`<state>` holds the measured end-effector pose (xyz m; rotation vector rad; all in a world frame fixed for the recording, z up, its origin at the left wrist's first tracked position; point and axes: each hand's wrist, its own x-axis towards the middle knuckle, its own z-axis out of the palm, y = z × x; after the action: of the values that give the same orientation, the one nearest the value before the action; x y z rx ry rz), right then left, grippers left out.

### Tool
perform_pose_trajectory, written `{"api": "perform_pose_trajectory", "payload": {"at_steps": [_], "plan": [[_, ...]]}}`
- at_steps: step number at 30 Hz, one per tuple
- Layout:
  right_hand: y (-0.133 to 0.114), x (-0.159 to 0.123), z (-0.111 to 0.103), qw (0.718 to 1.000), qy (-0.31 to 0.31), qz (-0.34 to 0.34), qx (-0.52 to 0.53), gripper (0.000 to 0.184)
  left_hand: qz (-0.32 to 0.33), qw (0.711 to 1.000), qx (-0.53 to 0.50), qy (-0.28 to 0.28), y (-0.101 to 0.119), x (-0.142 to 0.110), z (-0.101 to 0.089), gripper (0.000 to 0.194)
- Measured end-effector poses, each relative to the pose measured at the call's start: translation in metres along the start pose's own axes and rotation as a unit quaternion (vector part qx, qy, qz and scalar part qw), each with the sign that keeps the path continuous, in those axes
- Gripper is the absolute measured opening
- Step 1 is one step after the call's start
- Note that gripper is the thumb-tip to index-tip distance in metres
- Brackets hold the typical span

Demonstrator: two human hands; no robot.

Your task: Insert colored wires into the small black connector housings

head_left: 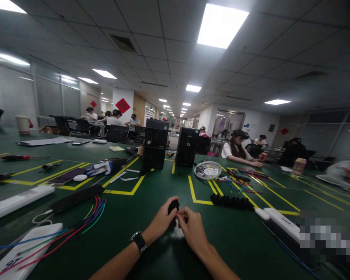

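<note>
My left hand (pixel 161 218), with a dark watch on its wrist, is closed around a small black object (pixel 174 203). Its kind cannot be made out, as fingers cover much of it. My right hand (pixel 194 226) meets the left one, thumb and fingertips pinched together at the near side of that object. Whatever sits in this pinch is too small to name. Both hands are over the green tabletop (pixel 163 256), near its front middle. A row of black, fuzzy-looking pieces (pixel 231 201) lies on the table to the right of them.
Two black computer towers (pixel 155 144) stand ahead, with a white round slotted basket (pixel 207 170) right of them. Coloured wires (pixel 89 217) and a white power strip (pixel 20 200) lie left; another power strip (pixel 282 223) lies right. A person (pixel 236 149) sits across the table.
</note>
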<state>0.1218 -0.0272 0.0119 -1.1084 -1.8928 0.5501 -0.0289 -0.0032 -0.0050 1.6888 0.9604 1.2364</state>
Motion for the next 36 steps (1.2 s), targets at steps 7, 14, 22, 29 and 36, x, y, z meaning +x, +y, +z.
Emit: {"api": "perform_pose_trajectory", "payload": {"at_steps": [7, 14, 22, 29, 36], "plan": [[-0.008, -0.002, -0.004, 0.998, -0.027, -0.028, -0.048, 0.018, 0.047, 0.996, 0.066, 0.048, 0.011, -0.001, -0.002, 0.037], [-0.012, -0.005, -0.003, 0.995, -0.064, -0.021, -0.074, 0.025, 0.077, 0.987, 0.124, 0.060, 0.016, -0.002, -0.005, 0.036], [-0.009, -0.007, 0.005, 0.994, -0.063, -0.030, -0.078, 0.034, 0.058, 0.994, 0.068, 0.067, 0.011, -0.002, -0.002, 0.037], [-0.012, -0.009, 0.002, 0.994, -0.052, -0.044, -0.088, 0.031, 0.077, 0.993, 0.084, 0.038, 0.018, -0.007, -0.007, 0.049], [-0.017, -0.010, -0.001, 0.989, -0.047, -0.069, -0.126, 0.032, 0.078, 0.990, 0.103, 0.054, 0.018, -0.007, -0.007, 0.041]]}}
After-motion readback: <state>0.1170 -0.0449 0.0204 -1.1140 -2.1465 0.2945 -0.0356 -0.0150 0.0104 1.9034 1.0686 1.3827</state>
